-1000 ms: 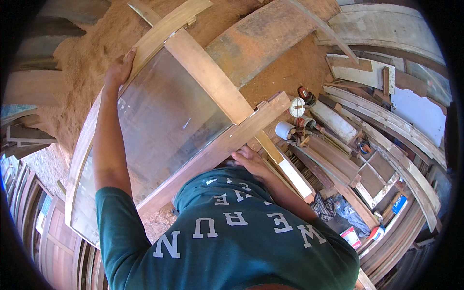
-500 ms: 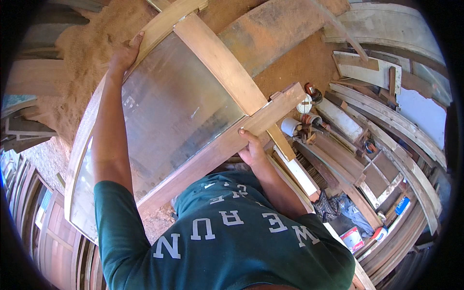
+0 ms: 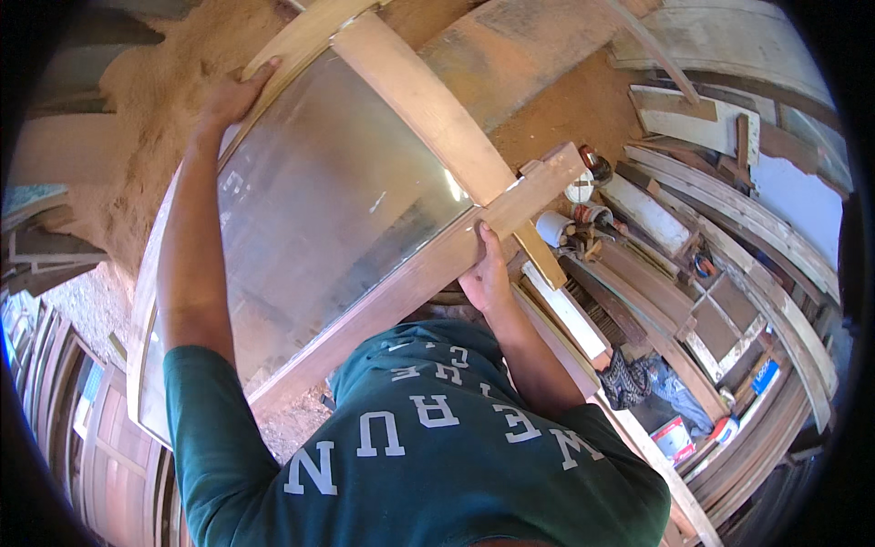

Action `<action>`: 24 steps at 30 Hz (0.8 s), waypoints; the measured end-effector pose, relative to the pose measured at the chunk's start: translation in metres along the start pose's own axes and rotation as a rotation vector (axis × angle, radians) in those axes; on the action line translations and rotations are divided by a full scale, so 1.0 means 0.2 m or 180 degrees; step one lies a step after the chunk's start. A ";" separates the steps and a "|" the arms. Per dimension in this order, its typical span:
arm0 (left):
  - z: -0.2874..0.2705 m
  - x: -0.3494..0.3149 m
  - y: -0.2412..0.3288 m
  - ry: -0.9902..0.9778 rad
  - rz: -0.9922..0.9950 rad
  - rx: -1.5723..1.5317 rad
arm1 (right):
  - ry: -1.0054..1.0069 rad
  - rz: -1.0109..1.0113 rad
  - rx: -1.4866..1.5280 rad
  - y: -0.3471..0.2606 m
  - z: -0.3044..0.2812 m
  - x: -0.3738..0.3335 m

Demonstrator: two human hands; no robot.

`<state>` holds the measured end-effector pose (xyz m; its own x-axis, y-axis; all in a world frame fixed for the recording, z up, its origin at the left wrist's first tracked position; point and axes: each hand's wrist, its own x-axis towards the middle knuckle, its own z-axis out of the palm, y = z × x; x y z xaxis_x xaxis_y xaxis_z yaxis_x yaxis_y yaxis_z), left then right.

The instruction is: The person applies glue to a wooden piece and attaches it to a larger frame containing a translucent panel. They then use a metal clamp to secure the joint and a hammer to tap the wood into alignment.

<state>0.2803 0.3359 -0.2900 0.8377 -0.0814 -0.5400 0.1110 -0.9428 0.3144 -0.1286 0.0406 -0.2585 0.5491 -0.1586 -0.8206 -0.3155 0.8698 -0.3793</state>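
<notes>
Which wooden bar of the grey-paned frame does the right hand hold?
The long pinkish-brown bar nearest the green shirt; the left hand holds the opposite yellowish bar, and no hand touches the tan crossbar.

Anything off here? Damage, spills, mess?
Two things. The glass-like panel in the wooden frame has a short white streak on an otherwise mostly plain surface; mark or damage, I can't tell. Loose brown powder, possibly sawdust, lies heaped at upper left, like a spill.
</notes>
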 end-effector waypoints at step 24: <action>0.03 0.04 -0.05 0.0120 -0.0136 -0.0132 | -0.0396 0.0314 0.1337 0.12 -0.20 0.32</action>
<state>0.2823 0.3424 -0.3030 0.8512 -0.0283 -0.5241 0.1686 -0.9309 0.3240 -0.1323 0.0322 -0.3363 0.6291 -0.0305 -0.7767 -0.0434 0.9963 -0.0742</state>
